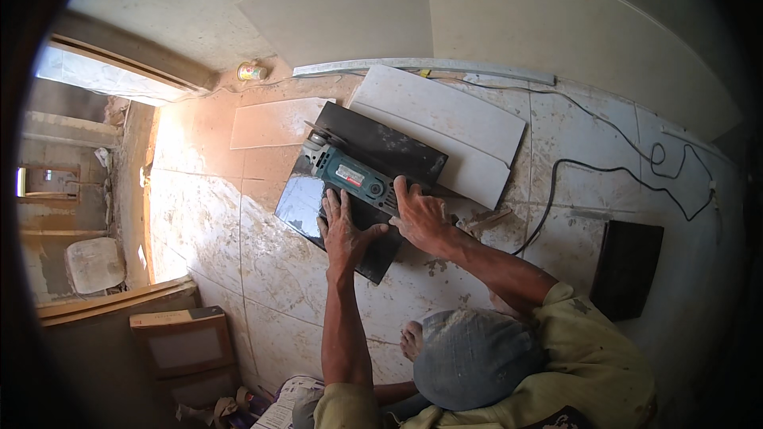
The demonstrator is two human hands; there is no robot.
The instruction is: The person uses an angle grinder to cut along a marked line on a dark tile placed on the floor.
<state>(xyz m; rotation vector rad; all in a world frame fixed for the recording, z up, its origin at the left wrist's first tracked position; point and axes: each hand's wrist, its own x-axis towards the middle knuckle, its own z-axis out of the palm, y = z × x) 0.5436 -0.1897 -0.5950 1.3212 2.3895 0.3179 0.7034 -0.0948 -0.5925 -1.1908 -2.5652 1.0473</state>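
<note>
And there you were, crouched over the floor, right hand wrapped round the tail end of the teal angle grinder, that grip pinching its rear body, while your left hand lay spread on the glossy dark slab, fingertips just beside the tool; whether they touched it, you couldn't tell from above. The grinder lay across that slab and near a second, dustier dark slab, its thin disc out front, spinning or not, impossible to say! Good handling here, by my reckoning, called for a firm hold at the back, the disc kept square, the slab pinned flat and those spread fingers well behind the disc. That bare foot deserved respect too! Underneath, the pale floor tiles were smeared with dust and grit, so slipping looked a risk. Pale boards lay beyond, a metal rail ran near the wall, a black cord curved off rightward, and hard daylight poured in from the left, beyond a cardboard box.
</note>
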